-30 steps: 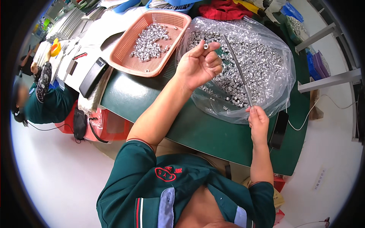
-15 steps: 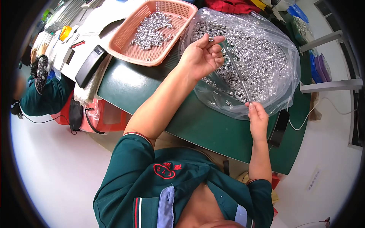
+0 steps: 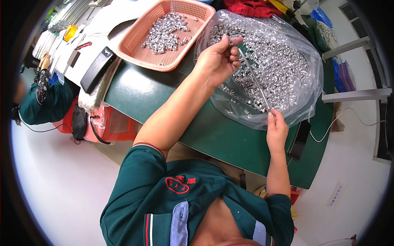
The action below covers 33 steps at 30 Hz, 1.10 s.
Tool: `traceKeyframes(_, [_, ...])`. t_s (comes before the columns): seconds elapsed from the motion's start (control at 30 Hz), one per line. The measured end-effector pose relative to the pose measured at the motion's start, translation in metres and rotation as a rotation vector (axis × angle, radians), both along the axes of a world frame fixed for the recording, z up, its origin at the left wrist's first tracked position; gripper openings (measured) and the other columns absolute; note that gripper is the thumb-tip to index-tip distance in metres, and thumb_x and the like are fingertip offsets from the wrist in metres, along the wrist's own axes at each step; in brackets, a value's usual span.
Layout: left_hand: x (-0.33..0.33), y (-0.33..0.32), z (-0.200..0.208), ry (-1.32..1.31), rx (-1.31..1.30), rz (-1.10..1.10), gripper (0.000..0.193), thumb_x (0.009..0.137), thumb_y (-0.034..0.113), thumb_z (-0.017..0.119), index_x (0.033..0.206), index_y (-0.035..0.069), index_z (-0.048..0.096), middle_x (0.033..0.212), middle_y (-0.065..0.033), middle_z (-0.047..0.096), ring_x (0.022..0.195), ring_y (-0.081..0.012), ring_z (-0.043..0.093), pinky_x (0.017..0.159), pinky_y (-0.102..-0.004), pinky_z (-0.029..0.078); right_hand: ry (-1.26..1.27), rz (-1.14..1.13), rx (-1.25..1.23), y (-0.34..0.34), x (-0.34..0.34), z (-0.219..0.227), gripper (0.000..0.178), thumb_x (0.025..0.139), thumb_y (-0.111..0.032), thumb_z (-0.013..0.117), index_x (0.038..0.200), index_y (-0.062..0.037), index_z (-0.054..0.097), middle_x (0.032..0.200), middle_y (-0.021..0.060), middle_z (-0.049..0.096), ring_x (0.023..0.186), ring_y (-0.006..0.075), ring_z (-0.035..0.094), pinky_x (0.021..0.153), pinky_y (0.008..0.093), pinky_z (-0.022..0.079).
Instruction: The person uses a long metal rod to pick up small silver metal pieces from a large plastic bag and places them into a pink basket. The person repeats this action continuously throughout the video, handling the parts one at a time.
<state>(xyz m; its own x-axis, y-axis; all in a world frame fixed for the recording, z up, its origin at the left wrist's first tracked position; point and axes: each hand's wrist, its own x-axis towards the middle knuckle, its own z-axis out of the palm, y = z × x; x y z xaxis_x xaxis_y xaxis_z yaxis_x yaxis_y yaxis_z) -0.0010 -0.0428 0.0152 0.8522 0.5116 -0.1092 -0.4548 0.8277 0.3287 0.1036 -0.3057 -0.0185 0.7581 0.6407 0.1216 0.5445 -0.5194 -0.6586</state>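
Observation:
Pinched between the thumb and forefinger of my left hand (image 3: 217,62) is a small metal ring (image 3: 231,43); its other fingers are curled in. My right hand (image 3: 277,127) grips the lower end of a thin metal rod (image 3: 255,80) between thumb and fingers. The rod slants up and left, its far end close to my left fingers but apart from the ring. Beneath both hands lies a large clear plastic bag (image 3: 303,117), open and full of many small shiny metal pieces (image 3: 283,65).
Left of the bag, a pink perforated basket (image 3: 123,51) holds more metal pieces. A black oblong case (image 3: 98,69) lies further left on the green table (image 3: 143,94). Another black device (image 3: 300,139) sits at the right edge. A co-worker's sleeve (image 3: 49,102) shows far left.
The ring has shifted slightly right in my left fingers, its opening turned a little. My right hand and the rod have barely moved.

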Motion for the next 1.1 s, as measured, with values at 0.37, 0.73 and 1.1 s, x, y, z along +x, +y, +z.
traceKeyframes(0.37, [0.002,-0.004,-0.003,-0.08,0.053,-0.059,0.043,0.098,0.027,0.051,0.124,-0.006,0.049,0.078,-0.0012,0.05,0.072,-0.0115,0.044,0.07,-0.0258,0.04,-0.569,0.109,-0.237,0.004,-0.009,0.023,0.015,0.085,-0.023,0.063,0.084,-0.0094,0.058,0.072,0.009,0.062,0.067,0.0307,0.062,0.059,0.0419,0.048])
traceKeyframes(0.73, [0.008,-0.021,-0.001,0.035,0.121,-0.122,0.024,0.098,0.017,0.049,0.112,-0.003,0.052,0.078,-0.0044,0.054,0.07,-0.0139,0.048,0.066,-0.0284,0.042,-0.673,0.061,-0.283,0.029,0.055,0.054,0.022,0.083,-0.029,0.066,0.084,-0.0072,0.062,0.079,0.0113,0.063,0.072,0.0323,0.063,0.061,0.0434,0.049])
traceKeyframes(1.1, [0.012,-0.016,-0.013,-0.154,0.027,-0.246,0.021,0.095,0.023,0.057,0.1,0.003,0.057,0.073,-0.0002,0.052,0.065,-0.0108,0.044,0.062,-0.0264,0.038,-0.531,0.022,-0.457,0.065,0.111,0.041,0.018,0.083,-0.028,0.064,0.085,-0.0097,0.064,0.085,0.0124,0.066,0.078,0.034,0.064,0.067,0.0457,0.049])
